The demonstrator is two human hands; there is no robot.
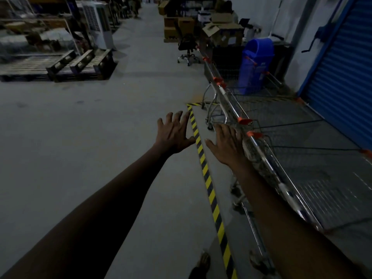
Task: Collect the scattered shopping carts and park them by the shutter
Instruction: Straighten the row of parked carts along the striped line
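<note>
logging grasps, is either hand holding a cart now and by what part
Nothing is held: left hand and right hand are both spread open, the right beside the carts.

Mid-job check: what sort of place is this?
Probably a warehouse or stockroom: wooden pallets on the concrete floor, stacked cardboard boxes, and a blue roller shutter beside parked shopping carts.

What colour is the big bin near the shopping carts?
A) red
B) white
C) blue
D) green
C: the bin is blue, the same colour as the shutter that the row of shopping carts is parked beside.
</note>
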